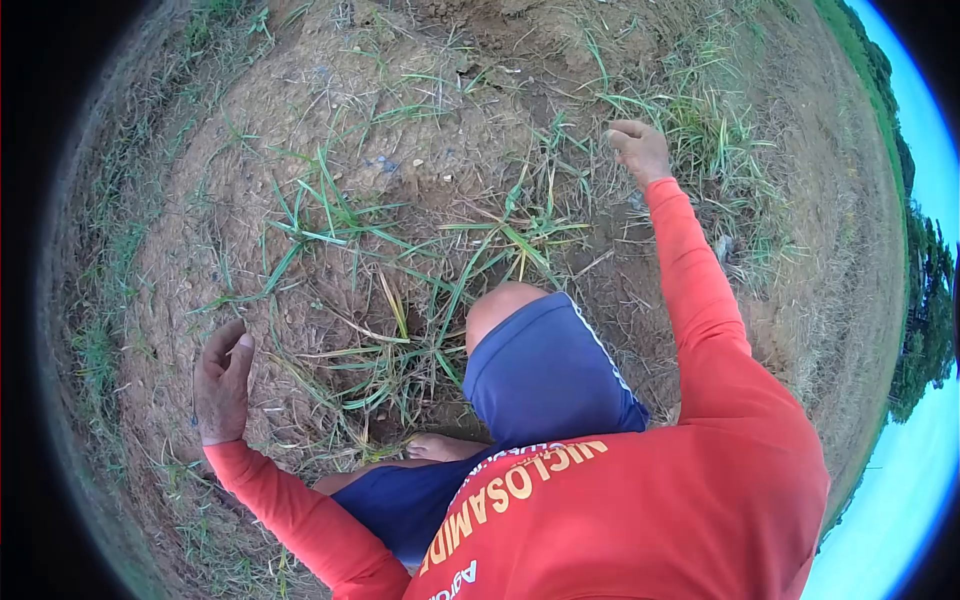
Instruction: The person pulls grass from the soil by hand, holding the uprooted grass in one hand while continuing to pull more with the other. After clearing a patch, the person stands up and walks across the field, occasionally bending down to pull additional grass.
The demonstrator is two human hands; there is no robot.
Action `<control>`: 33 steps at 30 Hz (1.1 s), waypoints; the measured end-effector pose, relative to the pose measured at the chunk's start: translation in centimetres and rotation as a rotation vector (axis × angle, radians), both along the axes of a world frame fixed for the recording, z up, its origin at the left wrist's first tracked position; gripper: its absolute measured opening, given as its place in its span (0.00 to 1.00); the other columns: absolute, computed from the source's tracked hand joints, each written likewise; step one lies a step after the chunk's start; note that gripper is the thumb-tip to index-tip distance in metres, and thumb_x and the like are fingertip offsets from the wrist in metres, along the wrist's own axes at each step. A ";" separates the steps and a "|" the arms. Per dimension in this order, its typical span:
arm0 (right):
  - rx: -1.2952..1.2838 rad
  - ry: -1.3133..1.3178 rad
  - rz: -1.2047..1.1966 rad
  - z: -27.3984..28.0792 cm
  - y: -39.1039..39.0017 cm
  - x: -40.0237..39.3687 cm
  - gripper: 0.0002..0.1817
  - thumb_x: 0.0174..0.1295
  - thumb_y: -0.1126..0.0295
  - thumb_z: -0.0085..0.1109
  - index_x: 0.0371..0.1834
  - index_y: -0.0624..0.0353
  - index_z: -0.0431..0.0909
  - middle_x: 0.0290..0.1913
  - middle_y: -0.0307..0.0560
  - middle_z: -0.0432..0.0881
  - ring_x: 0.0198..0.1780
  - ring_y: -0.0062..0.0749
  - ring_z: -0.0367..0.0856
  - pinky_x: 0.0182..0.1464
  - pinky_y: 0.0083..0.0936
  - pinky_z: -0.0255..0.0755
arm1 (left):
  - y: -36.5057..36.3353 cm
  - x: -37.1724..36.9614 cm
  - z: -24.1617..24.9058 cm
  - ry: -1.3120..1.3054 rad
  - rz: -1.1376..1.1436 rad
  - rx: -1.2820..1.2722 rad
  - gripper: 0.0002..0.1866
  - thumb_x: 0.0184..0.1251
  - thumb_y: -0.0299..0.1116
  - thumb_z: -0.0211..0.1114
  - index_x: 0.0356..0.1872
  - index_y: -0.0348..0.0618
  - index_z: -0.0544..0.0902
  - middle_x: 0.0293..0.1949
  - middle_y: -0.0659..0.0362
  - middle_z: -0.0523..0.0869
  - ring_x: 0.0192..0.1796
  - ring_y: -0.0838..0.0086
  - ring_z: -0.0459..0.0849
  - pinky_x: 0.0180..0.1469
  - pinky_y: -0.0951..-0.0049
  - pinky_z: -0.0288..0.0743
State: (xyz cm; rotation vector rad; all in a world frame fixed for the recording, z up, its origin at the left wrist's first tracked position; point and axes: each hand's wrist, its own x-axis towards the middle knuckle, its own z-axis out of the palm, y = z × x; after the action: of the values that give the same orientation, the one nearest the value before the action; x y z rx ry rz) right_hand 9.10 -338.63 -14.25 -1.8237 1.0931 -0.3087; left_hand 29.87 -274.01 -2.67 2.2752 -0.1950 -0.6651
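Bare soil (pixel 300 100), grass (pixel 400 260), empty hands apart.

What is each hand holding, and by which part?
The left hand is open with curled fingers and holds nothing. The right hand is closed near the grass; whether it grips anything cannot be told.

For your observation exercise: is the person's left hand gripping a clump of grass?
No: the left hand hangs loosely curled with nothing in it above bare soil, beside the grass.
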 end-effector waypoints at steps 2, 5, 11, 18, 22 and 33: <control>-0.273 0.066 0.157 -5.0 0.7 2.8 0.23 0.61 0.60 0.70 0.55 0.62 0.86 0.50 0.47 0.89 0.49 0.31 0.86 0.50 0.27 0.80 | -0.5 -0.2 0.0 0.019 -0.015 -0.008 0.27 0.73 0.47 0.67 0.65 0.41 0.79 0.54 0.62 0.84 0.49 0.79 0.79 0.50 0.75 0.74; -0.291 0.106 0.218 -6.8 2.2 6.9 0.23 0.60 0.53 0.68 0.51 0.59 0.88 0.51 0.52 0.89 0.54 0.44 0.86 0.59 0.33 0.76 | 0.0 -0.8 0.0 0.004 0.021 -0.008 0.27 0.73 0.47 0.67 0.66 0.43 0.79 0.54 0.64 0.84 0.49 0.79 0.80 0.49 0.74 0.74; -0.549 0.293 0.243 -6.1 0.1 8.7 0.20 0.61 0.53 0.63 0.39 0.61 0.88 0.44 0.62 0.87 0.49 0.59 0.85 0.56 0.44 0.76 | 1.7 -2.0 1.0 0.026 0.143 0.002 0.23 0.75 0.40 0.67 0.63 0.36 0.79 0.55 0.58 0.84 0.54 0.76 0.81 0.57 0.73 0.75; -0.029 0.078 0.098 -1.1 -2.9 7.4 0.10 0.66 0.68 0.64 0.47 0.62 0.84 0.31 0.48 0.85 0.30 0.31 0.84 0.33 0.29 0.80 | 2.0 -1.6 0.1 0.043 0.162 0.027 0.24 0.73 0.43 0.68 0.63 0.39 0.80 0.50 0.62 0.85 0.46 0.81 0.79 0.46 0.77 0.73; 0.095 0.263 0.311 -4.8 -2.0 5.6 0.15 0.63 0.71 0.67 0.51 0.63 0.78 0.39 0.47 0.86 0.30 0.29 0.84 0.31 0.26 0.81 | 1.2 -0.1 -0.6 0.050 0.100 0.048 0.27 0.72 0.48 0.68 0.65 0.44 0.80 0.51 0.65 0.84 0.47 0.81 0.79 0.45 0.77 0.73; 0.074 0.029 0.015 -9.6 5.1 4.1 0.16 0.60 0.58 0.71 0.41 0.60 0.87 0.30 0.45 0.86 0.28 0.29 0.83 0.32 0.30 0.76 | 1.4 -0.1 -1.0 0.088 0.098 0.053 0.29 0.71 0.52 0.68 0.65 0.46 0.80 0.52 0.67 0.83 0.49 0.80 0.78 0.47 0.74 0.73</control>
State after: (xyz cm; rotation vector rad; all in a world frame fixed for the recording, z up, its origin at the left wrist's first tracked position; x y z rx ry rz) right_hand 13.25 -333.56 -23.88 -1.7747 1.0962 -0.2311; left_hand 29.75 -272.59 -3.71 2.2844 -0.0231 -0.7247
